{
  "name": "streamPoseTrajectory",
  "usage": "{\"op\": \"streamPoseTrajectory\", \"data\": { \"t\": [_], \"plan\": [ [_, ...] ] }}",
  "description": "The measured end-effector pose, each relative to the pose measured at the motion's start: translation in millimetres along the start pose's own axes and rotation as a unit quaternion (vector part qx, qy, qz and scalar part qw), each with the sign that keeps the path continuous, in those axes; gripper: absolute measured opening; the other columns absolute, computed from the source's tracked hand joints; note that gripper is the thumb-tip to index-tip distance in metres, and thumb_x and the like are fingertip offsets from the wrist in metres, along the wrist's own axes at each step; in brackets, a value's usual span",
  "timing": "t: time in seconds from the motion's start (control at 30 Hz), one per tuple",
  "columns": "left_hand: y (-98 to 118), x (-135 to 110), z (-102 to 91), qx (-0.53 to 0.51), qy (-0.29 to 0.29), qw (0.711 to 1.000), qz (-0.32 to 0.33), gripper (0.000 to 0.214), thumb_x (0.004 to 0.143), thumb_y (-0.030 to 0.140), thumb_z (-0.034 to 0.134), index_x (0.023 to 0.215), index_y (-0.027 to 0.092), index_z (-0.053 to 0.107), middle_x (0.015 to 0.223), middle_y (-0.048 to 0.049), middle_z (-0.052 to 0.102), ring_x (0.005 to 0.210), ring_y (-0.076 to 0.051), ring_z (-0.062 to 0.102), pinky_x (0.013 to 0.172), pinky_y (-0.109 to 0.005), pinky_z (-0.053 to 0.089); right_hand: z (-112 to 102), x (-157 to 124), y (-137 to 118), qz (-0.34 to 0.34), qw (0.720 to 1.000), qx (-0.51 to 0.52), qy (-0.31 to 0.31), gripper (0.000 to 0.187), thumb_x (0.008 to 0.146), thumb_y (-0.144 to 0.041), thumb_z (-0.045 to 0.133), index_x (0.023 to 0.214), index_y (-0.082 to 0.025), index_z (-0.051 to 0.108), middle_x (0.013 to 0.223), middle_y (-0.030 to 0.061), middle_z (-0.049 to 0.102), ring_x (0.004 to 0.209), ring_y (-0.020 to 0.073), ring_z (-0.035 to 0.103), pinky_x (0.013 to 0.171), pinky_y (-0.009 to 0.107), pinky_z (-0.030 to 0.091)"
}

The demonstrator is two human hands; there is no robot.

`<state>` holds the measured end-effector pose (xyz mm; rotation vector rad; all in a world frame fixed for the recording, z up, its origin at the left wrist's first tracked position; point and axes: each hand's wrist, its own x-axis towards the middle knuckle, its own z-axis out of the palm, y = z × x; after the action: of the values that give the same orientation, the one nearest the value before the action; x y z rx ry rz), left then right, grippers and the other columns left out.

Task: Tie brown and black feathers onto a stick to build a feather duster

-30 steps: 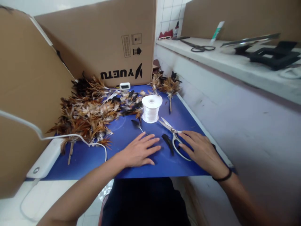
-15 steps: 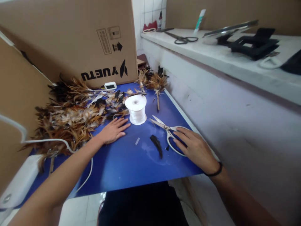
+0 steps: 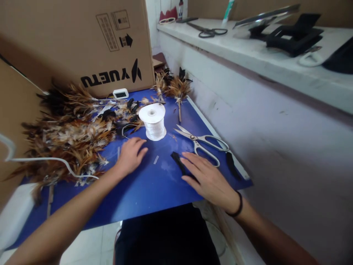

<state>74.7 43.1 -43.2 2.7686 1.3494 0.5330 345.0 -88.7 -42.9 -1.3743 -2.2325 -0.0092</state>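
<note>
My left hand (image 3: pixel 130 156) rests low over the blue table with its fingers slightly bent and the thumb apart, apparently holding nothing. Just ahead of it stands a white spool of clear thread (image 3: pixel 154 130); a loose strand curves out on its left side. My right hand (image 3: pixel 205 176) lies with outstretched fingers over a black feather (image 3: pixel 176 158), partly covering it. Beyond that hand are metal scissors (image 3: pixel 195 138), blades parted and untouched. A second dark feather piece (image 3: pixel 232 166) sits by the table's right edge. Between the hands lies a small clear strip (image 3: pixel 156 159).
A heap of brown and black feathers (image 3: pixel 68 136) covers the table's left side, crossed by a white cable (image 3: pixel 52 159). Behind it are a cardboard box (image 3: pixel 77 44) and a small digital display (image 3: pixel 120 94). A feather duster (image 3: pixel 179 90) lies far right, below a ledge (image 3: pixel 242 46).
My right hand has left the scissors and moved left onto the black feather. The left hand has drawn its fingers in from lying flat. The view has shifted slightly.
</note>
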Motion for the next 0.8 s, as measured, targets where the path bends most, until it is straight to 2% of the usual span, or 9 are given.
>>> {"op": "streamPoseTrajectory", "data": {
  "t": [0.07,0.13,0.2,0.27,0.43,0.5,0.57,0.7,0.8],
  "plan": [
    [28.4,-17.0,2.3,-0.027,-0.053,0.997,0.046,0.05,0.09,0.043,0.039,0.131,0.016,0.045,0.133,-0.0141,0.048,0.123,-0.025,0.044,0.101,-0.043,0.036,9.5,5.9,-7.3,-0.013,0.998,-0.008,-0.056,0.051,0.087,-0.034,0.053,0.133,-0.014,0.045,0.141,0.0138,0.042,0.131,0.0271,0.037,0.105,0.047,0.038],
    [47.0,-29.3,4.6,-0.025,-0.103,0.989,0.103,0.062,0.088,0.05,0.039,0.141,0.018,0.032,0.147,-0.0135,0.032,0.135,-0.027,0.029,0.108,-0.048,0.026,17.2,8.1,-7.9,-0.022,0.995,-0.027,-0.09,0.056,0.087,-0.038,0.052,0.136,-0.013,0.041,0.143,0.014,0.039,0.134,0.027,0.032,0.109,0.048,0.033],
    [54.7,-35.9,6.6,-0.018,-0.142,0.977,0.155,0.066,0.088,0.054,0.036,0.144,0.021,0.025,0.152,-0.0113,0.023,0.139,-0.028,0.019,0.111,-0.051,0.018,19.8,2.0,-5.2,-0.035,0.992,-0.053,-0.106,0.058,0.088,-0.04,0.049,0.138,-0.011,0.039,0.144,0.0139,0.038,0.135,0.026,0.031,0.11,0.047,0.031],
    [52.1,-37.4,8.0,-0.008,-0.162,0.972,0.172,0.067,0.088,0.055,0.033,0.145,0.021,0.022,0.153,-0.01,0.021,0.14,-0.026,0.015,0.112,-0.051,0.014,17.2,-13.8,-1.6,-0.057,0.99,-0.075,-0.105,0.061,0.089,-0.043,0.047,0.139,-0.01,0.035,0.146,0.0129,0.035,0.136,0.0252,0.029,0.109,0.045,0.032],
    [16.0,-25.0,8.7,0.02,-0.161,0.979,0.124,0.065,0.09,0.055,0.027,0.144,0.019,0.025,0.152,-0.0093,0.023,0.14,-0.024,0.017,0.113,-0.048,0.013,4.3,-78.2,9.7,-0.09,0.985,-0.128,-0.074,0.071,0.086,-0.047,0.048,0.144,-0.011,0.027,0.146,0.0135,0.034,0.134,0.0277,0.034,0.106,0.046,0.035],
    [-3.9,-14.5,8.5,0.036,-0.161,0.982,0.093,0.065,0.09,0.055,0.026,0.143,0.018,0.027,0.151,-0.0098,0.025,0.139,-0.025,0.019,0.112,-0.048,0.014,2.8,-101.3,15.7,-0.09,0.986,-0.132,-0.051,0.069,0.087,-0.046,0.046,0.144,-0.012,0.027,0.145,0.0131,0.036,0.132,0.0291,0.035,0.107,0.048,0.033],
    [-24.5,-1.6,8.7,0.053,-0.153,0.984,0.067,0.064,0.09,0.053,0.026,0.142,0.016,0.03,0.15,-0.0115,0.028,0.139,-0.026,0.021,0.112,-0.049,0.015,3.6,-116.3,21.7,-0.078,0.989,-0.123,-0.035,0.063,0.089,-0.038,0.044,0.145,-0.015,0.026,0.144,0.0112,0.038,0.132,0.0284,0.036,0.108,0.048,0.032],
    [-61.8,21.8,7.6,0.085,-0.088,0.992,-0.001,0.056,0.091,0.044,0.035,0.134,0.011,0.043,0.144,-0.0164,0.037,0.134,-0.028,0.03,0.111,-0.049,0.019,4.0,-119.8,29.8,-0.088,0.993,-0.079,-0.022,0.055,0.09,-0.015,0.032,0.145,-0.018,0.027,0.142,0.0094,0.041,0.131,0.0253,0.039,0.107,0.047,0.036],
    [-79.5,26.2,-0.4,0.069,-0.028,0.996,-0.048,0.049,0.087,0.031,0.047,0.13,0.007,0.047,0.139,-0.0183,0.043,0.13,-0.026,0.038,0.109,-0.043,0.029,-1.4,-111.9,30.6,-0.104,0.994,-0.037,0.002,0.055,0.09,-0.01,0.028,0.144,-0.02,0.028,0.139,0.0096,0.046,0.128,0.024,0.043,0.104,0.046,0.041]
  ]
}}
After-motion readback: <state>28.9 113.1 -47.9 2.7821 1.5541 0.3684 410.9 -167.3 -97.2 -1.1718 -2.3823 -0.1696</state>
